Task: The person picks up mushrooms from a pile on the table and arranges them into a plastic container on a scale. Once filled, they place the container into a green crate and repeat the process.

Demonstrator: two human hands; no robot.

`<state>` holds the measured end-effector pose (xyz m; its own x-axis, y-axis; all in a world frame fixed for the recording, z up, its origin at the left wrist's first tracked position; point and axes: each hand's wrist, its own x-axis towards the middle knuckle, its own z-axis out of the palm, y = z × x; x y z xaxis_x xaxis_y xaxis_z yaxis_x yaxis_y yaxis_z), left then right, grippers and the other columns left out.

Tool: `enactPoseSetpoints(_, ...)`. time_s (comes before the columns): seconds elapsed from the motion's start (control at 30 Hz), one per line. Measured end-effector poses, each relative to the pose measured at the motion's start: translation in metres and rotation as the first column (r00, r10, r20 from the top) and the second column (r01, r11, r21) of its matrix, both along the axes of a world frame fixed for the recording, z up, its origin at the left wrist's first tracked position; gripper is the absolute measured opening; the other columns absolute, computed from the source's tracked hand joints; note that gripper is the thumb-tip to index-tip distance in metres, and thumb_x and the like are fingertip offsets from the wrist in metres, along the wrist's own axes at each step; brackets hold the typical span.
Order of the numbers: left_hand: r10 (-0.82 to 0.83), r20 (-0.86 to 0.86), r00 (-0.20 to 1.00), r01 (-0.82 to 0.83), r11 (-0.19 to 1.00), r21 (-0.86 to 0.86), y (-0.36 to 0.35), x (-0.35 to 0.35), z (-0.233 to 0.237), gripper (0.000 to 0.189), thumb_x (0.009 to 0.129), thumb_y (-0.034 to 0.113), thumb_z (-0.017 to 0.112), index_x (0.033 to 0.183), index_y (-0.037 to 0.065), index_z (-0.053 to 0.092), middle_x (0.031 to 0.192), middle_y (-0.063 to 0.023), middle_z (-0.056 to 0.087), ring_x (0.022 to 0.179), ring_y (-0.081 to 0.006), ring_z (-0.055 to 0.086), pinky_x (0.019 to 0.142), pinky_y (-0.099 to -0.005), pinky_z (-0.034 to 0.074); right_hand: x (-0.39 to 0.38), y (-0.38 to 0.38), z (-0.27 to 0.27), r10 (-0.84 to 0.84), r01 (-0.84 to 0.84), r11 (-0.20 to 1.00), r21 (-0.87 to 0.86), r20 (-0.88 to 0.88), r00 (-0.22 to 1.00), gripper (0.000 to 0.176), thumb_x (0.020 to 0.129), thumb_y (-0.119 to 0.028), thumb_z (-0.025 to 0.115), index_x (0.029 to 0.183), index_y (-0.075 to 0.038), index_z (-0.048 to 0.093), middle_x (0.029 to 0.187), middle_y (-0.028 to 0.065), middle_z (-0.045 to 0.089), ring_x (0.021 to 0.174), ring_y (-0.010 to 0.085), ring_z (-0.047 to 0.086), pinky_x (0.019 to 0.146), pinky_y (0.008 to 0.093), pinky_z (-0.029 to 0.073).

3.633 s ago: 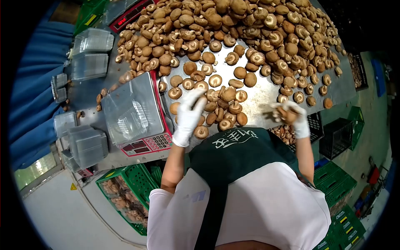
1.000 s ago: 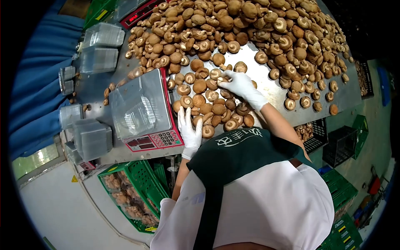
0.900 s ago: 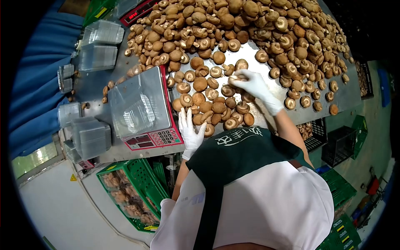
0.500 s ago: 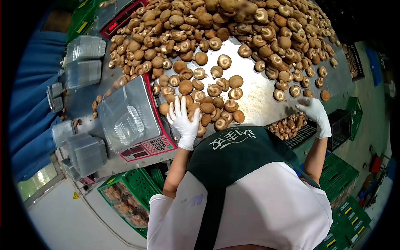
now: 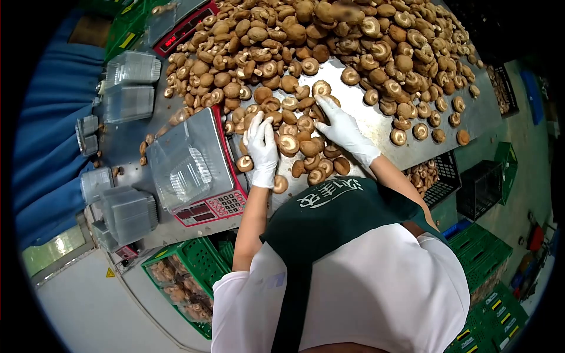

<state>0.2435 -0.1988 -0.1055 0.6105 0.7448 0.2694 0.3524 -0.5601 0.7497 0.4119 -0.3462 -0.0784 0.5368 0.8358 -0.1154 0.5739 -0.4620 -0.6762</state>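
Both hands wear white gloves and frame a small group of brown shiitake mushrooms (image 5: 289, 145) on the metal table. My left hand (image 5: 262, 150) rests at the group's left side, fingers stretched out and touching the mushrooms. At the right side my right hand (image 5: 346, 133) lies with its fingers extended against the mushrooms, the thumb spread. Neither hand grips a mushroom that I can make out. Close to the left hand is a red-edged scale (image 5: 222, 205), with a clear plastic tray (image 5: 179, 170) on its plate.
A large mushroom heap (image 5: 406, 59) covers the far side of the table. Stacked clear trays (image 5: 130, 215) stand at the left edge. A second scale (image 5: 183, 28) is further back. Black crates (image 5: 479, 188) and green crates (image 5: 479, 250) stand on the right, another green crate (image 5: 191, 265) below left.
My right hand has swung left from the table's right edge to the mushroom group. The group is drawn closer together between both hands. My left hand has shifted slightly.
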Motion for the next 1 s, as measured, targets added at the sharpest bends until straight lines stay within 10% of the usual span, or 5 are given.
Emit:
enactPoseSetpoints(0.17, 0.056, 0.052, 0.997, -0.051, 0.995, -0.081, -0.012, -0.035, 0.034, 0.025, 0.091, 0.010, 0.055, 0.113, 0.004, 0.064, 0.134, -0.0148, 0.050, 0.123, -0.0285, 0.047, 0.104, -0.0359, 0.036, 0.015, -0.038, 0.010, -0.102, 0.128, 0.981, 0.143, -0.175, 0.979, 0.060, 0.080, -0.028, 0.067, 0.135, -0.017, 0.047, 0.119, 0.0153, 0.061, 0.090, 0.0285, 0.066, 0.082, 0.0331, 0.051)
enactPoseSetpoints(0.33, 0.044, -0.161, 0.986, -0.067, 0.988, -0.138, -0.042, -0.083, 0.028, 0.052, 0.083, 0.013, 0.067, 0.130, 0.003, 0.049, 0.138, -0.0180, 0.043, 0.128, -0.0316, 0.041, 0.107, -0.0383, 0.033, 0.011, -0.091, 0.029, 0.065, -0.100, 0.959, -0.266, -0.138, 0.988, 0.075, 0.074, -0.036, 0.075, 0.138, -0.014, 0.043, 0.092, 0.0202, 0.068, 0.085, 0.0343, 0.067, 0.078, 0.0379, 0.052)
enactPoseSetpoints(0.4, 0.025, -0.241, 0.970, -0.044, 0.996, -0.074, -0.060, -0.094, 0.020, 0.069, 0.074, 0.013, 0.074, 0.135, 0.002, 0.043, 0.136, -0.0189, 0.044, 0.127, -0.0329, 0.041, 0.108, -0.0397, 0.032, 0.002, -0.095, 0.036, 0.144, -0.200, 0.865, -0.461, -0.153, 0.978, 0.089, 0.072, -0.036, 0.076, 0.143, -0.009, 0.031, 0.113, 0.0240, 0.061, 0.102, 0.0368, 0.060, 0.087, 0.0393, 0.049)
enactPoseSetpoints(0.63, -0.181, -0.441, 0.879, 0.125, 0.980, -0.153, -0.066, -0.078, 0.021, 0.113, 0.054, 0.033, 0.088, 0.145, 0.011, 0.025, 0.145, -0.0246, 0.023, 0.127, -0.0452, 0.033, 0.103, -0.0478, 0.034, -0.037, -0.079, -0.011, 0.251, -0.254, 0.950, -0.184, -0.038, 0.967, 0.100, 0.069, -0.033, 0.077, 0.146, -0.006, 0.019, 0.139, 0.0236, 0.041, 0.100, 0.0358, 0.061, 0.084, 0.0387, 0.050)
enactPoseSetpoints(1.0, 0.133, -0.066, 0.989, -0.141, 0.981, -0.132, -0.019, -0.027, -0.002, 0.086, 0.076, 0.029, 0.077, 0.142, 0.000, 0.029, 0.141, -0.0227, 0.035, 0.132, -0.0343, 0.034, 0.110, -0.0382, 0.028, 0.002, -0.008, -0.007, -0.053, 0.065, 0.996, -0.068, 0.161, 0.986, 0.082, 0.077, -0.038, 0.068, 0.143, -0.009, 0.030, 0.105, 0.0192, 0.064, 0.084, 0.0320, 0.066, 0.070, 0.0388, 0.053)
